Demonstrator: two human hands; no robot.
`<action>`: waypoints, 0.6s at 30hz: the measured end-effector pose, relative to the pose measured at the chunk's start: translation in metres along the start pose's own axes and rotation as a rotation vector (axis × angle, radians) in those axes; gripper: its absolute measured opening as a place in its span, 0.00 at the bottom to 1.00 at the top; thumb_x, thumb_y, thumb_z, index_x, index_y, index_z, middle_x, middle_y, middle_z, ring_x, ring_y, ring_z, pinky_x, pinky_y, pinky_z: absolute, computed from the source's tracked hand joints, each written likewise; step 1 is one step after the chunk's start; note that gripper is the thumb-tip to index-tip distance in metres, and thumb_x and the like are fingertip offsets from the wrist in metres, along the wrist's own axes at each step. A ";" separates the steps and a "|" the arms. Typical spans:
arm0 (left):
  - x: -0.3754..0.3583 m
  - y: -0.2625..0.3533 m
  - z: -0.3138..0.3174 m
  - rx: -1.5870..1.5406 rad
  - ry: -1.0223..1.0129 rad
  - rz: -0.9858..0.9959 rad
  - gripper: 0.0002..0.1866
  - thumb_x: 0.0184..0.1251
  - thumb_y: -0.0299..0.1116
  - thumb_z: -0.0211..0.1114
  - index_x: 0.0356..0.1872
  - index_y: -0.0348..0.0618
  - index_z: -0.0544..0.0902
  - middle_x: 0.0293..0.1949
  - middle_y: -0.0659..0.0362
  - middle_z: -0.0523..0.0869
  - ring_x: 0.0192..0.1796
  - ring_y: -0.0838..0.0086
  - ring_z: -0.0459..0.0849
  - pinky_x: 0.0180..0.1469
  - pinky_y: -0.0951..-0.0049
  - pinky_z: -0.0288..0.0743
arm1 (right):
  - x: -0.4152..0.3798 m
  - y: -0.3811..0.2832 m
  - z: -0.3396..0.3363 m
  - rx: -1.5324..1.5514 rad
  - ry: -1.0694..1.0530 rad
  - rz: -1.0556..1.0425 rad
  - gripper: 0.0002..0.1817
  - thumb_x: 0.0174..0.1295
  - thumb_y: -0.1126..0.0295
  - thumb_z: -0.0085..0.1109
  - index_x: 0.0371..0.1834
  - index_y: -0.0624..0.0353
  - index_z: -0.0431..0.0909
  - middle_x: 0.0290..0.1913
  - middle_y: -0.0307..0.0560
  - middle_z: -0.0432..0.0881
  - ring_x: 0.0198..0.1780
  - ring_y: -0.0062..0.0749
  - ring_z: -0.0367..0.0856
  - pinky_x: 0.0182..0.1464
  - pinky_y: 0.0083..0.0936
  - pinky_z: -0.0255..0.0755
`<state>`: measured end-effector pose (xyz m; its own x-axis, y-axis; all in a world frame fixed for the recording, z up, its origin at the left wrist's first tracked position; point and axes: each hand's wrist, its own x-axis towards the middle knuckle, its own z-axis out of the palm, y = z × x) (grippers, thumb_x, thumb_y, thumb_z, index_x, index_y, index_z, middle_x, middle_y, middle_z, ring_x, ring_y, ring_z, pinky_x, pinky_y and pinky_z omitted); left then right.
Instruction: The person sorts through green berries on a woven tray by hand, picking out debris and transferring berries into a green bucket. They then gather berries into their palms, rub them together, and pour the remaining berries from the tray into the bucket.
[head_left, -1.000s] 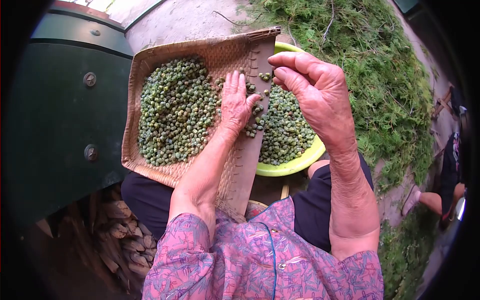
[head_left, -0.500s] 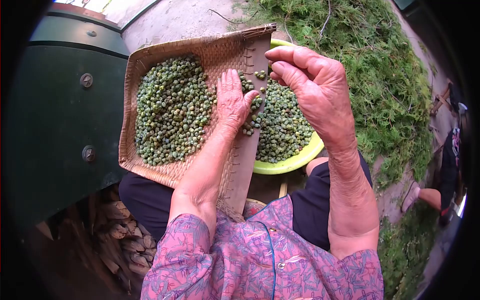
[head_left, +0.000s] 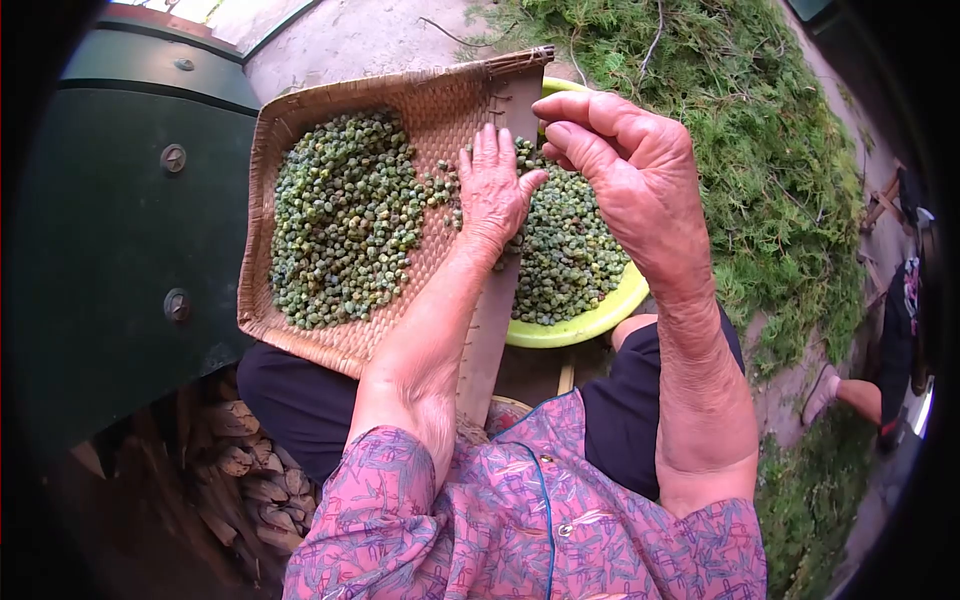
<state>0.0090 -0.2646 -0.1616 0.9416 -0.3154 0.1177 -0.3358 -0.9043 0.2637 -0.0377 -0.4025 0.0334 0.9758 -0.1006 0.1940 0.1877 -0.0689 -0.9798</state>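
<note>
A shallow woven winnowing basket (head_left: pixel 262 200) rests tilted across the lap, with a heap of small round green berries or cones (head_left: pixel 345 225) on its left side. My left hand (head_left: pixel 492 195) lies palm down, fingers stretched, over the basket's smooth flat lip (head_left: pixel 490 340), against some of the green pieces. Beyond the lip stands a yellow-green basin (head_left: pixel 600 322), holding many more of the same pieces (head_left: pixel 565 250). Over the basin I hold up my right hand (head_left: pixel 645 185), fingers curled and thumb close to the forefinger; whatever is in the pinch is too small to make out.
Cut evergreen branches (head_left: pixel 770 150) cover the ground at the right. A dark green metal panel (head_left: pixel 120 230) stands close on the left, with split firewood (head_left: pixel 245 460) below it. At the far right another person's leg (head_left: pixel 858 396) shows.
My left hand has slid right across the lip toward the basin, with some green pieces beside it. My right hand stays nearly where it was.
</note>
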 end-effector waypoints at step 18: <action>-0.041 -0.049 -0.006 0.037 0.041 -0.028 0.46 0.61 0.61 0.53 0.68 0.30 0.56 0.70 0.42 0.55 0.73 0.51 0.51 0.72 0.49 0.40 | -0.001 0.004 0.002 -0.013 0.001 -0.005 0.08 0.57 0.76 0.59 0.39 0.65 0.82 0.32 0.45 0.84 0.35 0.24 0.81 0.40 0.21 0.74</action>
<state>-0.0130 -0.2059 -0.1737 0.9485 -0.2787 0.1505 -0.3079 -0.9228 0.2317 -0.0378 -0.4011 0.0292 0.9747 -0.1013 0.1994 0.1915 -0.0821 -0.9780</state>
